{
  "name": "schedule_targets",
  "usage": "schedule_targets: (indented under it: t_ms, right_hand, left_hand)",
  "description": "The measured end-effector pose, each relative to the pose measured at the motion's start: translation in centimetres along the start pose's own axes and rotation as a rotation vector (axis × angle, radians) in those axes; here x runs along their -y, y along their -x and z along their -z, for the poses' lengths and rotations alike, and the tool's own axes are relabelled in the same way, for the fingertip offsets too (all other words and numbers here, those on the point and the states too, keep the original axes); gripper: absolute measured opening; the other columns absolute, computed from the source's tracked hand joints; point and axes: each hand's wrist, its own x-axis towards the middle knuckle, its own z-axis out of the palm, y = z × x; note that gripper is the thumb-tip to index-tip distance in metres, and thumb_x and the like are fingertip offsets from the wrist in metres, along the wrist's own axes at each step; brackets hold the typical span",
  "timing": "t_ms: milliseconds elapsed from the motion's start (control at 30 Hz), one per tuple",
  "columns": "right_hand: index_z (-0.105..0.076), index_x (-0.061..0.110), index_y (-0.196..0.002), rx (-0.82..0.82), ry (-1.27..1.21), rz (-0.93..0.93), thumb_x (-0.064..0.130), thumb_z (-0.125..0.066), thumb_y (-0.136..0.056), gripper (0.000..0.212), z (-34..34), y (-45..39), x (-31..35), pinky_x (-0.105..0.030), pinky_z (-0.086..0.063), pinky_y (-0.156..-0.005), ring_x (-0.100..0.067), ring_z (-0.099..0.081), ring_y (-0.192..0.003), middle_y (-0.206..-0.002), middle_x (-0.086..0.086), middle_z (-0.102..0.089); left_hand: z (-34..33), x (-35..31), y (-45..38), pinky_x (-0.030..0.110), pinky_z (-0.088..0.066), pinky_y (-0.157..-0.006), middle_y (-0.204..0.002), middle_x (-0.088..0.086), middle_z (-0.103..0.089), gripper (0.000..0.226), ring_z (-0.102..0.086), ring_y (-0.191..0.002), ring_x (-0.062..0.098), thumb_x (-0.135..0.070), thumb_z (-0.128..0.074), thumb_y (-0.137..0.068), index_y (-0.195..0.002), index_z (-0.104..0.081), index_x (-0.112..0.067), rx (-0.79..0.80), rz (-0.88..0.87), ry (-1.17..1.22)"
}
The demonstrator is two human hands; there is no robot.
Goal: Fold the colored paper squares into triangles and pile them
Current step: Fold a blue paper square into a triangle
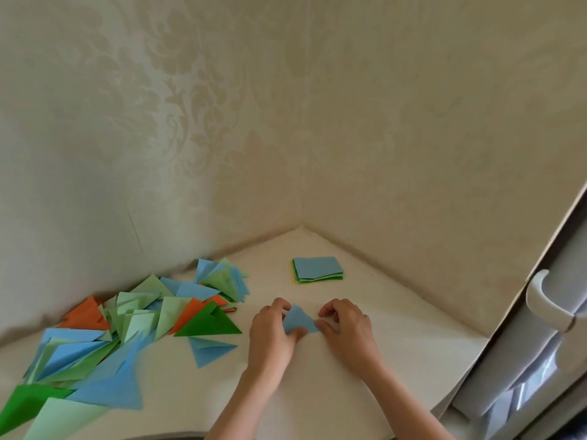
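Both hands were down on the white tabletop (365, 392), working one blue paper piece (298, 319) that sat between them, already folded into a rough triangle shape. The left hand (273, 328) had its fingers curled around the left side of it, thumb tucked under the lower edge, and the right hand (344, 322) was pinching the right corner with curled fingers. Couldn't really tell whether the paper was lying flat or lifted a bit off the table, the view was too soft there. A small stack of unfolded squares (317, 269), blue on top with green underneath, sat farther back toward the wall corner. Off to the left was a messy pile of folded triangles (127, 328) in blue, light green, dark green and orange, spread along the wall. A white cabinet door handle (540, 300) showed at the right edge.
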Motion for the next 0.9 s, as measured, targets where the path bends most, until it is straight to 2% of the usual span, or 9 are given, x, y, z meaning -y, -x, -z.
schedule_targets:
  t_ms: [267,400,567,667,700,767,900]
  right_hand:
    - [-0.054,0.033,-0.087,-0.051,-0.023,0.027,0.026,-0.062,-0.088,0.011,-0.3,0.2,-0.2,-0.033,-0.043,-0.085,-0.008,-0.05,-0.084,-0.089,0.017,-0.054]
    - [-0.058,0.027,-0.086,-0.108,-0.114,0.003,0.023,-0.052,-0.095,0.011,-0.1,0.3,-0.3,-0.036,-0.047,-0.081,-0.009,-0.052,-0.076,-0.082,0.013,-0.058]
    - [-0.057,0.03,-0.085,-0.096,-0.125,-0.021,0.026,-0.053,-0.095,0.012,0.2,0.5,-0.1,-0.033,-0.048,-0.079,-0.009,-0.054,-0.075,-0.081,0.013,-0.059]
    - [-0.056,0.033,-0.09,-0.089,-0.071,-0.016,0.028,-0.056,-0.092,0.006,0.1,-0.2,0.4,-0.03,-0.048,-0.075,-0.007,-0.054,-0.075,-0.089,0.011,-0.06]
    - [-0.058,0.032,-0.094,-0.1,-0.029,0.002,0.028,-0.059,-0.09,0.006,0.1,-0.7,0.6,-0.03,-0.047,-0.077,-0.008,-0.054,-0.078,-0.095,0.011,-0.06]
    - [-0.062,0.026,-0.106,-0.154,0.077,0.068,0.026,-0.066,-0.086,0.02,-0.2,-2.0,1.2,-0.034,-0.045,-0.084,-0.012,-0.057,-0.091,-0.107,0.007,-0.061]
    - [-0.058,0.014,-0.128,-0.15,0.235,0.131,0.022,-0.068,-0.086,0.044,-0.9,-5.1,2.1,-0.036,-0.036,-0.095,-0.024,-0.053,-0.121,-0.134,-0.004,-0.055]
  left_hand:
    - [0.5,0.0,0.6,0.021,-0.034,-0.063,-0.083,-0.005,-0.061,0.023,-0.054,-0.077,0.014,-0.016,-0.06,-0.091,-0.112,-0.056,-0.026,-0.017,-0.092,-0.035]
    - [2.8,-0.2,0.5,0.017,-0.036,-0.056,-0.074,-0.003,-0.061,0.014,-0.055,-0.068,0.013,-0.016,-0.063,-0.091,-0.102,-0.059,-0.022,-0.039,-0.084,0.065]
    - [8.6,1.5,-0.2,0.017,-0.04,-0.06,-0.071,-0.012,-0.056,0.01,-0.057,-0.069,0.011,-0.013,-0.066,-0.089,-0.095,-0.059,-0.018,-0.122,-0.082,0.03]
    - [11.4,3.4,0.0,0.017,-0.042,-0.064,-0.078,-0.007,-0.061,0.011,-0.059,-0.075,0.015,-0.013,-0.066,-0.088,-0.091,-0.058,-0.021,-0.143,-0.037,-0.007]
    - [11.9,4.0,0.2,0.014,-0.04,-0.063,-0.078,-0.008,-0.061,0.014,-0.059,-0.076,0.013,-0.013,-0.067,-0.088,-0.088,-0.057,-0.022,-0.139,-0.026,-0.008]
    - [12.6,5.1,0.5,0.012,-0.039,-0.062,-0.077,-0.012,-0.059,0.016,-0.058,-0.075,0.009,-0.014,-0.067,-0.088,-0.087,-0.055,-0.024,-0.126,-0.001,-0.019]
    - [12.6,6.8,0.7,0.028,-0.046,-0.069,-0.08,-0.005,-0.062,0.016,-0.059,-0.079,0.014,-0.016,-0.069,-0.086,-0.089,-0.057,-0.025,-0.11,0.028,-0.035]
